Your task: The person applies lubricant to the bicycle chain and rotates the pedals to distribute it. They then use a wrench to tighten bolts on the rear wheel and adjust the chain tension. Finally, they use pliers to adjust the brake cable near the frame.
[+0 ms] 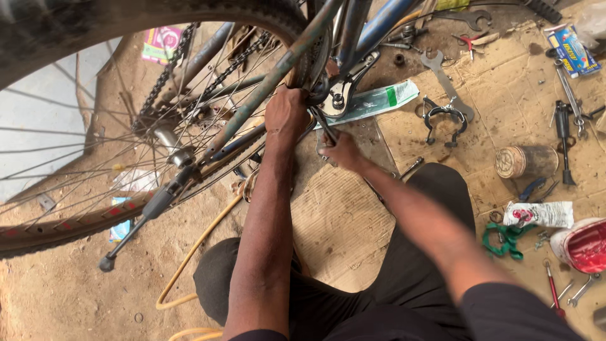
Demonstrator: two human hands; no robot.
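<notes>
1. Bicycle frame (252,101): greenish tube running diagonally from the lower left to the upper centre, beside the spoked wheel (76,164) that fills the left of the view; a chain (165,71) runs above the tube.
2. Left hand (285,113): fingers closed around the frame tube just below the crank area.
3. Metal tool (323,126): slim bar, set against the crank bracket (341,95) between the two hands.
4. Right hand (341,150): fingers closed on the lower end of the tool, just beside the left hand.
5. Cardboard sheet (341,227): lies on the dirt floor under both forearms.
6. Flat wrench (445,82), brake caliper (444,120) and tin can (524,161): lie apart on the cardboard to the right.
7. Red container (584,245): at the far right edge.
</notes>
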